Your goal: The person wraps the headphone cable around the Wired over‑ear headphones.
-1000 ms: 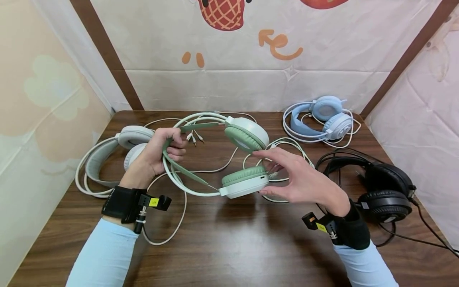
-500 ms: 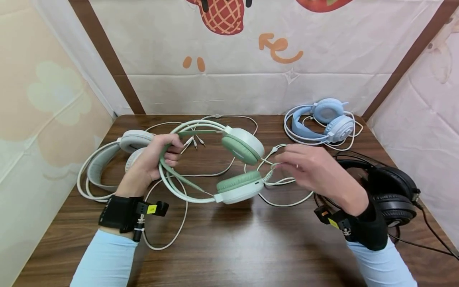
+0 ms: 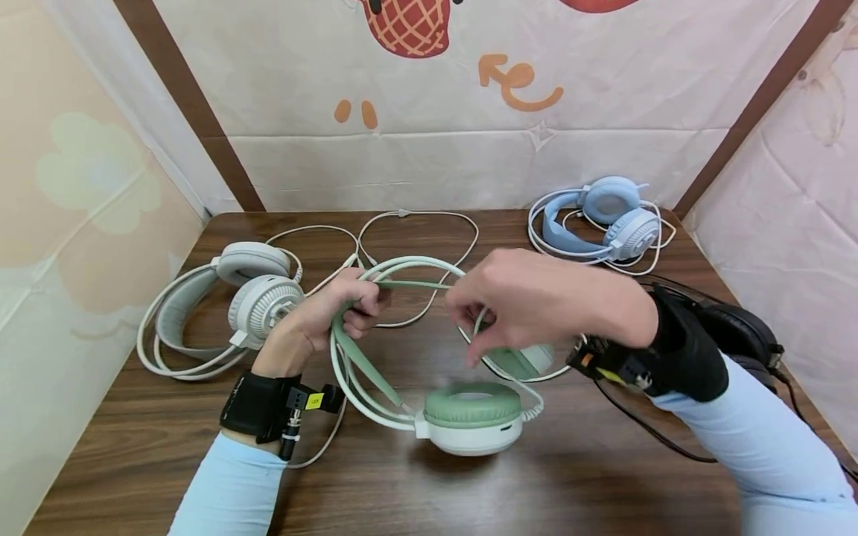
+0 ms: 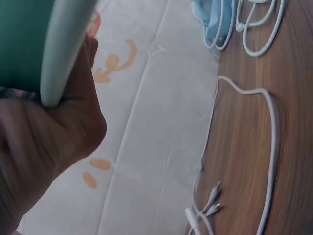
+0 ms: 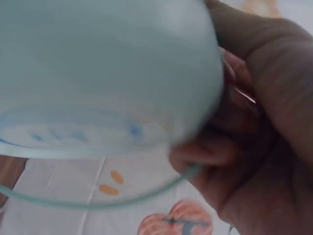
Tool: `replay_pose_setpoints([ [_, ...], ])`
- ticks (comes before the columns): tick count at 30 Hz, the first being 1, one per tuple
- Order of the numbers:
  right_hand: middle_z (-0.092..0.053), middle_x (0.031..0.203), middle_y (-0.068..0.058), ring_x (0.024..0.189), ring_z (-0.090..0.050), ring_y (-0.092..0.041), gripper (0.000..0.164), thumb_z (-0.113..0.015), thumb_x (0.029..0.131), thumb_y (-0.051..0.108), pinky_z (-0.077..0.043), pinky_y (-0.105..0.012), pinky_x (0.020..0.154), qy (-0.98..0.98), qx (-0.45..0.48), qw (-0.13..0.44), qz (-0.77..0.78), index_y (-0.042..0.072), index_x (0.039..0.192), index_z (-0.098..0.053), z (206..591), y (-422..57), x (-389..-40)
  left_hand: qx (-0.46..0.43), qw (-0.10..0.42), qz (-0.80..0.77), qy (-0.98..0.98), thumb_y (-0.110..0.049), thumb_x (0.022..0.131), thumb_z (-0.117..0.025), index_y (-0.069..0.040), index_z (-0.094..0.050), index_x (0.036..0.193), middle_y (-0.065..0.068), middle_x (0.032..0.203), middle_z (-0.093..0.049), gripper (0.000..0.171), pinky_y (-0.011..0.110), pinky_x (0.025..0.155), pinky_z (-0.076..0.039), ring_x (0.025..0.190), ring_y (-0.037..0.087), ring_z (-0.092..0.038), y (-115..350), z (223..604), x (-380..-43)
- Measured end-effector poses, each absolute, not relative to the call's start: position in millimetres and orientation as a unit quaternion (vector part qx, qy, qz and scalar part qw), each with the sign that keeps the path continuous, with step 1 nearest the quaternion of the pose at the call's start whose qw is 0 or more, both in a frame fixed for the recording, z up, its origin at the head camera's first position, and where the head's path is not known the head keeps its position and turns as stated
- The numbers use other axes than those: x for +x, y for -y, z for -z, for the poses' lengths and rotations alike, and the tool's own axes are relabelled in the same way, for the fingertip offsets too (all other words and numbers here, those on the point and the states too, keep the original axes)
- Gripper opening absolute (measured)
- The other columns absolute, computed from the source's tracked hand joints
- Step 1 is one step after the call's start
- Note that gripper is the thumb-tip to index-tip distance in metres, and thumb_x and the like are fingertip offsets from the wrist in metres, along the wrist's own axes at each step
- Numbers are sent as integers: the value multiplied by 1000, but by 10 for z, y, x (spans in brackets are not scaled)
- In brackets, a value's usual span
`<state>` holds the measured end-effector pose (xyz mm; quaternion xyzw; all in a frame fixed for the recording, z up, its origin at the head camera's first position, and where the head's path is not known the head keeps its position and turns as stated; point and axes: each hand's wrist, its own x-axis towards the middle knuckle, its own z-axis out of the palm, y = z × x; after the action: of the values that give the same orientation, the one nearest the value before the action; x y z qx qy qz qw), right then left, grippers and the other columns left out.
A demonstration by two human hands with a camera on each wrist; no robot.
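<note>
My left hand (image 3: 315, 320) grips the headband of a pair of white-and-green headphones (image 3: 474, 441), its fingers curled round the band. They are held over the table, ear cups toward the right. The far ear cup is largely hidden behind my right hand (image 3: 543, 294). That hand pinches the headphones' thin pale green cable (image 3: 512, 381), which leaves the near cup through a ribbed sleeve and rises to the fingers. In the right wrist view the cable (image 5: 122, 200) runs out from my fingers beneath a blurred ear cup (image 5: 102, 63). The left wrist view shows the headband (image 4: 63, 54) against my palm.
Grey-white headphones (image 3: 264, 307) lie at the left, their white cable looping across the back of the wooden table (image 3: 415, 506). Light blue headphones (image 3: 631, 234) sit at the back right. Black headphones (image 3: 737, 327) are partly covered by my right forearm. A fabric wall stands behind.
My right hand has moved from beside the ear cups to the left across them, drawing the cable along. The headphones have shifted slightly right and toward me, and the far cup has turned.
</note>
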<state>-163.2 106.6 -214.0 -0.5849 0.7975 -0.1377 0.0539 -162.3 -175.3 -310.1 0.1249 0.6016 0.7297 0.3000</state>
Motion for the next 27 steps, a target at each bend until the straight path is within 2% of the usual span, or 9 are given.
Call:
replay_pose_setpoints([
  [3,-66,78,13,69,-59,-2,21,-85,82,27,-51,-21,62,-778,-556,144,254,20,84,-65,2101,-1111,-1815,183,324,-734,-569,2,75,-38,-15,-28,67,-4,60,-17,21,23,46,-9,47,5,-16,1745,3154,-1630],
  [6,-69,80,7,67,-59,-7,12,-82,86,17,-48,-21,59,-764,-509,161,362,18,88,-70,2160,-1211,-1981,228,340,-764,-499,4,76,-35,-15,-24,70,-2,62,-16,23,23,44,-6,48,6,-12,1758,3211,-1653],
  [10,-72,81,1,64,-57,-11,3,-77,90,11,-46,-20,56,-764,-447,84,457,11,90,-75,2381,-1316,-2167,233,351,-814,-399,5,76,-32,-16,-28,72,-1,66,-14,21,18,43,-9,48,7,-10,1783,3286,-1709],
  [12,-72,81,2,65,-59,-9,4,-74,93,11,-47,-19,57,-773,-415,37,478,7,93,-75,2524,-1357,-2242,226,357,-833,-357,4,77,-35,-16,-31,73,-2,66,-14,21,15,44,-12,49,6,-9,1782,3326,-1743],
  [16,-74,85,6,70,-63,-5,13,-65,98,7,-51,-19,62,-781,-343,15,521,1,103,-75,2815,-1482,-2327,218,359,-875,-242,2,80,-44,-13,-33,77,-4,67,-13,19,13,45,-15,49,5,-10,1765,3395,-1808],
  [21,-69,84,5,69,-60,-1,18,-59,97,0,-51,-17,61,-801,-299,-22,518,-5,109,-71,3094,-1588,-2359,189,319,-916,-152,0,81,-47,-9,-42,77,-7,67,-13,11,13,45,-18,49,3,-12,1764,3444,-1868],
  [23,-65,77,2,63,-56,-1,16,-57,98,1,-47,-16,56,-819,-295,-40,490,-4,102,-71,3166,-1596,-2343,165,307,-927,-138,-1,80,-47,-10,-43,75,-8,66,-14,11,13,46,-20,49,3,-13,1770,3443,-1884],
  [27,-69,73,-2,61,-59,-3,17,-58,99,4,-47,-17,54,-849,-316,-59,419,1,99,-74,3241,-1565,-2249,115,267,-951,-108,-2,77,-45,-11,-36,71,-9,66,-15,14,14,46,-23,50,3,-14,1809,3399,-1898],
])
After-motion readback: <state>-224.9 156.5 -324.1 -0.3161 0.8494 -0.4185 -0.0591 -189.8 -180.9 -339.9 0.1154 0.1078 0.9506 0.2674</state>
